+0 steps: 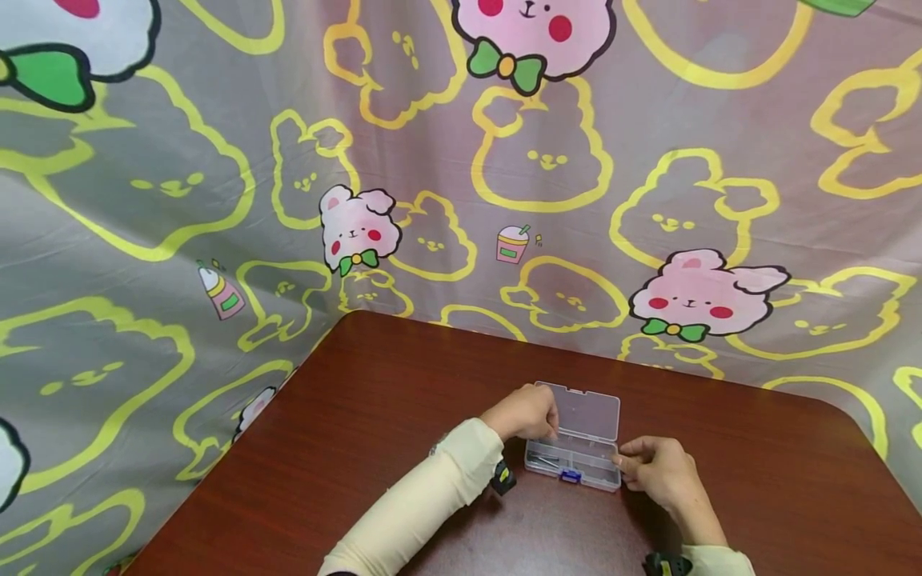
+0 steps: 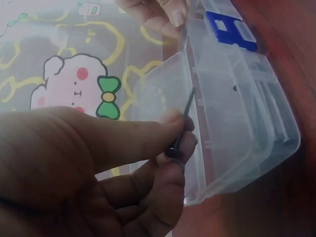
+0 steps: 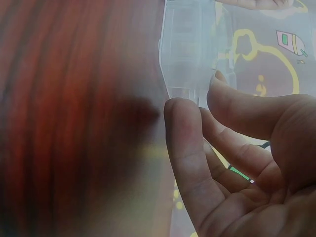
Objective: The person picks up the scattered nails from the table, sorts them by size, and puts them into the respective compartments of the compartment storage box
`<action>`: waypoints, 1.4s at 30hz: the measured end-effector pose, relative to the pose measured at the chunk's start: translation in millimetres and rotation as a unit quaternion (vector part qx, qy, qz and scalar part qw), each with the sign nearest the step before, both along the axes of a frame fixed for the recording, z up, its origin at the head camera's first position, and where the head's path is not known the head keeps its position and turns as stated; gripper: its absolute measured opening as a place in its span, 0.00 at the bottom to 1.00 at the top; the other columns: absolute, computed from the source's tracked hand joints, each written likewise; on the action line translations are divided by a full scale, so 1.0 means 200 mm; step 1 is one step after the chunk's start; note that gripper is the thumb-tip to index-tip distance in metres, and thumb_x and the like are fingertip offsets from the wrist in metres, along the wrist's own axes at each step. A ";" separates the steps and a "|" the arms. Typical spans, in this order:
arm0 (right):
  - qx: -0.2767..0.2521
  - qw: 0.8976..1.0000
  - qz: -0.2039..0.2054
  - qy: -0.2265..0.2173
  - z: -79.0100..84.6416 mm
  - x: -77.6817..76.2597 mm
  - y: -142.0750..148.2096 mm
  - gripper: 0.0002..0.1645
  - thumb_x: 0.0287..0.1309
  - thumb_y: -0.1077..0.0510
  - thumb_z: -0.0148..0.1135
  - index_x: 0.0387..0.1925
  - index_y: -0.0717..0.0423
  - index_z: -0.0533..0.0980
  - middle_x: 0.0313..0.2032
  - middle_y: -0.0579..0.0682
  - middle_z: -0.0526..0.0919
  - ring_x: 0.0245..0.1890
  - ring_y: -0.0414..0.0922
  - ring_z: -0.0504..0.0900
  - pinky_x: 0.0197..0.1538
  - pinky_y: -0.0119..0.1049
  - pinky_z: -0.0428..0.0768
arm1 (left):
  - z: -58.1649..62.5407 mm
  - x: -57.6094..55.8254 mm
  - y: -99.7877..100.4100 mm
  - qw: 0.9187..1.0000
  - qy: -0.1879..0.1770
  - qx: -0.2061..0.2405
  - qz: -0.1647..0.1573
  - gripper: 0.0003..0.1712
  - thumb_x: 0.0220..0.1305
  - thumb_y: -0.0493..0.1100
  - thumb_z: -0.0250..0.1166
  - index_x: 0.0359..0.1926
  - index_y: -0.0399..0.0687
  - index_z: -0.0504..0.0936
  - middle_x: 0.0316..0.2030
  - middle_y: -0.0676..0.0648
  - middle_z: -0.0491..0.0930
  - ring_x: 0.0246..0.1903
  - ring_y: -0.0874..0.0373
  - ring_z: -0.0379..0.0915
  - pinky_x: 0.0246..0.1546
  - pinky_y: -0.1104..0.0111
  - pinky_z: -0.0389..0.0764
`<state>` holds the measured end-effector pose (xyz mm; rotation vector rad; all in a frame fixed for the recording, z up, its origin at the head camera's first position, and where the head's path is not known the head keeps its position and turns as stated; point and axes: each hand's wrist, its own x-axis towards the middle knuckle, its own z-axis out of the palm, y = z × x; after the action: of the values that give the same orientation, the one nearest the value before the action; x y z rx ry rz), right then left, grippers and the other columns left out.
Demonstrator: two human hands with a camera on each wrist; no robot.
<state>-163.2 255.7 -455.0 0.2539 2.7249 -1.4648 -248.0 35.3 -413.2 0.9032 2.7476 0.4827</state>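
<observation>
Pin [image 2: 189, 104], seemingly a screw, is clamped in fingers [image 2: 169, 183] of the left hand [image 1: 524, 412]. The box [image 1: 595, 480] is gripped by the right hand [image 1: 663, 472].

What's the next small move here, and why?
Probably lower the left hand and release the dark nail-like piece into the box: it's pinched at the open box, thin metal pieces lie in the front-left part, and the right hand holds the right end.

glossy red-brown table [image 1: 403, 384], rounded far corners, open clear plastic box [image 1: 595, 460] lying on it
</observation>
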 end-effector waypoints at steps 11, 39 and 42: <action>0.002 1.000 -0.001 0.001 0.00 0.00 0.00 0.08 0.58 0.67 0.70 0.36 0.70 0.81 0.25 0.53 0.84 0.25 0.48 0.85 0.28 0.40 0.84 | -0.02 0.02 0.06 0.999 0.027 -0.023 0.026 0.08 0.50 0.45 0.81 0.21 0.59 0.89 0.24 0.64 0.83 0.33 0.65 0.78 0.38 0.72 0.77; -0.001 1.000 0.001 0.009 0.00 0.00 0.00 0.07 0.57 0.68 0.71 0.36 0.70 0.82 0.25 0.53 0.84 0.25 0.48 0.85 0.28 0.40 0.84 | 0.02 0.01 -0.12 0.995 -0.018 0.096 0.016 0.02 0.55 0.39 0.78 0.30 0.52 0.92 0.28 0.61 0.84 0.31 0.67 0.75 0.31 0.76 0.74; 0.004 1.000 0.003 0.015 0.00 0.00 0.00 0.06 0.56 0.68 0.71 0.36 0.69 0.82 0.25 0.53 0.84 0.25 0.47 0.85 0.28 0.39 0.84 | 0.02 0.00 -0.16 0.993 -0.027 0.110 0.021 0.03 0.55 0.39 0.78 0.31 0.51 0.92 0.28 0.60 0.84 0.31 0.67 0.75 0.32 0.75 0.75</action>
<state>-163.4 255.5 -455.0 0.2241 2.7527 -1.4699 -247.9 3.9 -408.5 0.8668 2.7077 0.8171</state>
